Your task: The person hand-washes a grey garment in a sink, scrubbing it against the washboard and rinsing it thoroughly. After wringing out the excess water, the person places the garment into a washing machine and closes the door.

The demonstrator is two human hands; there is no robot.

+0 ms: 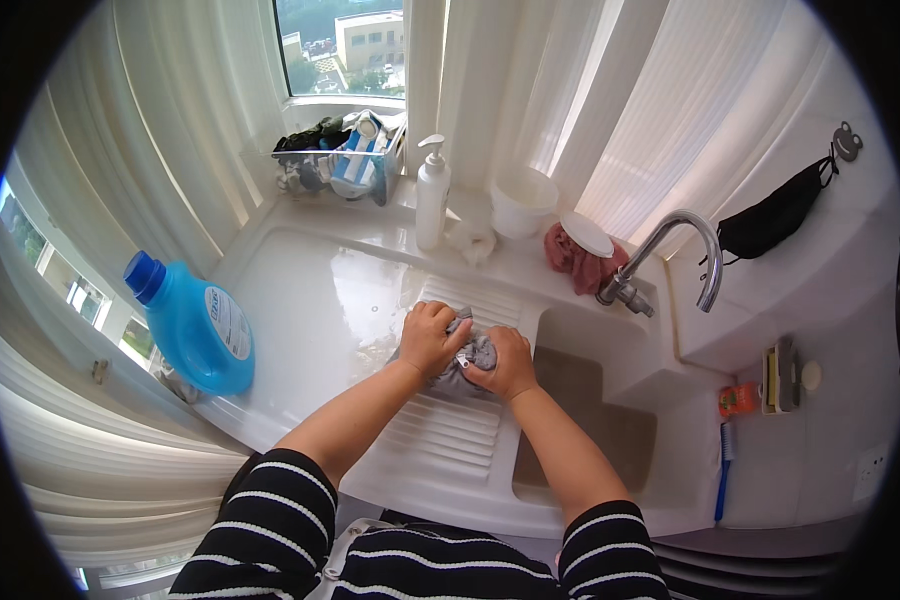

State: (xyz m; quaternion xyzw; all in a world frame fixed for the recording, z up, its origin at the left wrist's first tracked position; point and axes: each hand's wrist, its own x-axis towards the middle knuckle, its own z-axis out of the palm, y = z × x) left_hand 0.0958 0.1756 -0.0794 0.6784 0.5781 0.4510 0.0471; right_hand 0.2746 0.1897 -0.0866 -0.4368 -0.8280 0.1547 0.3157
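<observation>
A wet-looking grey cloth lies bunched on the ribbed washboard built into the white sink top. My left hand is closed on its left side, fingers curled over the fabric. On the opposite side, my right hand grips the bunched folds with the thumb pressed in. Between the two hands a small pale piece, perhaps a zipper pull, shows on the cloth. What kind of item the cloth is cannot be made out.
Right of the washboard is the sink basin, with a chrome faucet above. A blue detergent bottle stands left. Along the back are a clear bin, a white pump bottle, a white tub and a reddish cloth.
</observation>
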